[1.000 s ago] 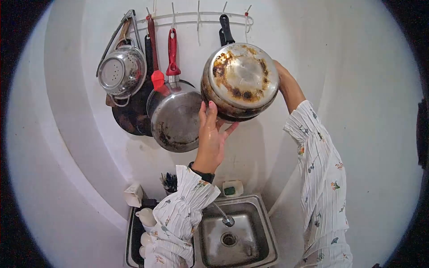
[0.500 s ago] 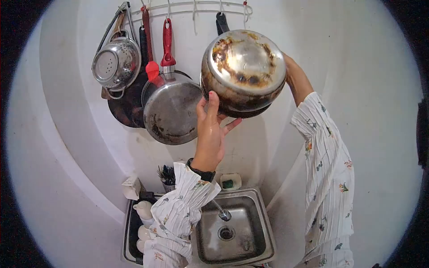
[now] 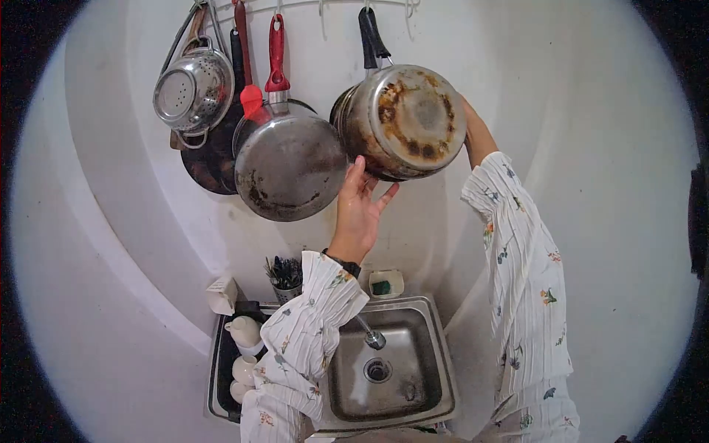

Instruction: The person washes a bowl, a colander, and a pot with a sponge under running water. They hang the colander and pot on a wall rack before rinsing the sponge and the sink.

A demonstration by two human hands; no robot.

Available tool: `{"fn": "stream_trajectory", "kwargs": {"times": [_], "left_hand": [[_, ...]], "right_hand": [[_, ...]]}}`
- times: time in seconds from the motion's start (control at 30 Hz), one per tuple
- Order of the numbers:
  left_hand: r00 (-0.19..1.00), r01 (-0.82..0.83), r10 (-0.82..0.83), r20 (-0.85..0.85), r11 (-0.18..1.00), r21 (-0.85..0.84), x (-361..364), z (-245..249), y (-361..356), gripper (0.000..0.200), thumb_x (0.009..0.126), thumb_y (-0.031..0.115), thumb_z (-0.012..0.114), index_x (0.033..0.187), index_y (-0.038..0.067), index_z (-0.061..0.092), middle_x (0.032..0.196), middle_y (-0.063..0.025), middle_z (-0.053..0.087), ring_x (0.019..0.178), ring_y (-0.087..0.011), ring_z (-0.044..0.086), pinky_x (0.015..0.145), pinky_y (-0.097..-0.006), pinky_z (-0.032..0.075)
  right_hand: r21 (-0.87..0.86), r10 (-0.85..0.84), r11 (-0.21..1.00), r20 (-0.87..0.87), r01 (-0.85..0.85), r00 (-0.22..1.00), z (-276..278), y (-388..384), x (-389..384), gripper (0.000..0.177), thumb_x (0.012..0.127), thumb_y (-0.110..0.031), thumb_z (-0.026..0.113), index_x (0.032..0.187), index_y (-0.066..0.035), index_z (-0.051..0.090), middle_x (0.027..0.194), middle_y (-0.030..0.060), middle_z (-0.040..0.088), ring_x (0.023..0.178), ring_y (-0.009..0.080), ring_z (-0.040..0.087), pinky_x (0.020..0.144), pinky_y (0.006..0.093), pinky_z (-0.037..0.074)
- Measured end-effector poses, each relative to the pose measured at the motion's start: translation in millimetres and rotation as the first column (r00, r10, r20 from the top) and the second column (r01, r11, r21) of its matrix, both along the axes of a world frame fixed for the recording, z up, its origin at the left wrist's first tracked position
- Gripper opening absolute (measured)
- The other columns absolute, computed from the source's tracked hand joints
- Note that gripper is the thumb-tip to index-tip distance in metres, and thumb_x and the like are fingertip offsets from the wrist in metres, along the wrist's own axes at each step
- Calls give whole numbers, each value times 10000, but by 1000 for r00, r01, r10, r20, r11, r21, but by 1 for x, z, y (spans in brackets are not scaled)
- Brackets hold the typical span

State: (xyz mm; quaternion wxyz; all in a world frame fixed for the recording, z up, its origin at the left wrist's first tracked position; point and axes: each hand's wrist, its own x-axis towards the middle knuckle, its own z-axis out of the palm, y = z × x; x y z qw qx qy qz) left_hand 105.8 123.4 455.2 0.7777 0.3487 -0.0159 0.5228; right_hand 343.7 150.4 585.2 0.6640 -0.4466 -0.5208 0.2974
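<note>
A steel pot (image 3: 421, 122) with brown burn marks on its base is up against the wall at the hook rack, its base facing me. Two black handles (image 3: 374, 40) rise above it, and another dark rim shows behind it. My left hand (image 3: 360, 210) is under the pot's lower left side, fingers apart, thumb up near its edge. My right hand (image 3: 470, 125) reaches behind the pot's right side; its fingers are hidden by the pot. Just left of the pot hangs a steel pan (image 3: 292, 166) with a red handle.
A steel colander (image 3: 193, 92), a red spatula (image 3: 252, 101) and dark pans hang at the left. Below are a steel sink (image 3: 391, 369) with a faucet (image 3: 374, 340), a sponge dish (image 3: 385, 284), a utensil holder (image 3: 286, 279) and a rack (image 3: 221, 369) with white crockery.
The pot has shifted slightly right and turned, and both black handles now show at the hook. My left hand has opened a little away from it. The view has shifted slightly.
</note>
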Motion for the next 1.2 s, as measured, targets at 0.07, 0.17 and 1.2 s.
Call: {"fn": "stream_trajectory", "kwargs": {"times": [0.07, 0.17, 1.2], "left_hand": [[999, 40, -40, 19, 999, -33, 2, 0, 1, 277, 868, 344, 534, 1049, 137, 505, 998, 7, 518, 992, -159, 464, 928, -472, 390], [999, 43, -45, -20, 997, -63, 5, 3, 4, 291, 870, 348, 528, 1059, 130, 495, 1019, -6, 507, 1004, -164, 456, 927, -481, 385], [685, -612, 123, -718, 633, -475, -16, -286, -146, 101, 850, 182, 505, 868, 92, 547, 692, -6, 541, 614, -90, 497, 522, -226, 360]], "right_hand": [[-5, -33, 999, -4, 33, 999, 1, -4, -3, 239, 860, -150, 496, 926, 55, 599, 808, 124, 632, 600, 182, 604, 525, 323, 524], [4, -66, 998, -14, 66, 998, -3, -6, -3, 236, 859, -155, 501, 930, 46, 601, 811, 114, 632, 606, 179, 602, 529, 316, 519], [-625, -281, 561, -760, -543, 586, -488, -203, -96, 118, 829, 56, 437, 906, 76, 525, 977, 161, 563, 910, 302, 587, 875, 363, 490]]}}
